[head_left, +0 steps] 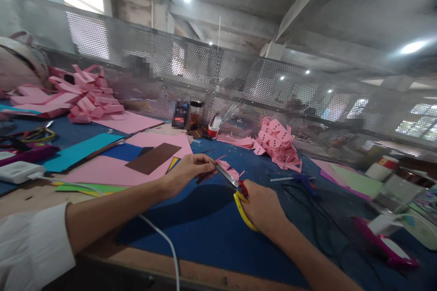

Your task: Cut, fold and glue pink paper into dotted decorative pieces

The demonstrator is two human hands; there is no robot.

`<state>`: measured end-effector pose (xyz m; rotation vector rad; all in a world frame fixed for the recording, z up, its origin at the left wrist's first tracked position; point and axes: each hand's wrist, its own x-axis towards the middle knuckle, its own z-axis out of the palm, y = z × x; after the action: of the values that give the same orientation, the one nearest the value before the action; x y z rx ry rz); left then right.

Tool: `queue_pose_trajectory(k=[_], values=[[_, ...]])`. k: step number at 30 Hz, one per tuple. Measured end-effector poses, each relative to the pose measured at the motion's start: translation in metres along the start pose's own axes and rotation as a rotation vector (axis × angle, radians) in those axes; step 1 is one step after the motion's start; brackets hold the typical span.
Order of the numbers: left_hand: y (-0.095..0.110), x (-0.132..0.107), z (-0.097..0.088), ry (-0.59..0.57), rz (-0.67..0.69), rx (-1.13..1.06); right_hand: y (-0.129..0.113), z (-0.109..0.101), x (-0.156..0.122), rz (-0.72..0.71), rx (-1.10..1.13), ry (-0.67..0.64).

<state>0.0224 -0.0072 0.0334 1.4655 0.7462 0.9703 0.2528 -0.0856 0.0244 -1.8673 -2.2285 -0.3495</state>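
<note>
My right hand (264,207) grips a pair of scissors (243,207) with yellow and red handles. Their blades point up and left, toward the fingertips of my left hand (186,173). Those fingertips are pinched on a thin dark brown strip (201,179), which hangs below them close to the blade tips. Whether the blades touch the strip I cannot tell. Behind the scissors lie small pink cut pieces (231,170) on the blue table mat (211,245). Left of my left hand, a brown sheet (153,158) rests on larger pink sheets (99,173).
A heap of pink strips (90,95) sits at the back left, and dotted pink pieces (276,141) are piled right of centre. A glue gun (305,183) with a dark cable lies at right. A white cable (164,236) crosses the front edge. A perforated metal screen (201,63) closes the back.
</note>
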Motion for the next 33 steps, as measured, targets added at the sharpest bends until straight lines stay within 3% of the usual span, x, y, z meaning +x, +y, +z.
queue_pose_trajectory(k=[33], values=[[0.0043, -0.0024, 0.0016, 0.0, 0.002, -0.014, -0.0017, -0.0064, -0.0001, -0.013, 0.053, -0.074]])
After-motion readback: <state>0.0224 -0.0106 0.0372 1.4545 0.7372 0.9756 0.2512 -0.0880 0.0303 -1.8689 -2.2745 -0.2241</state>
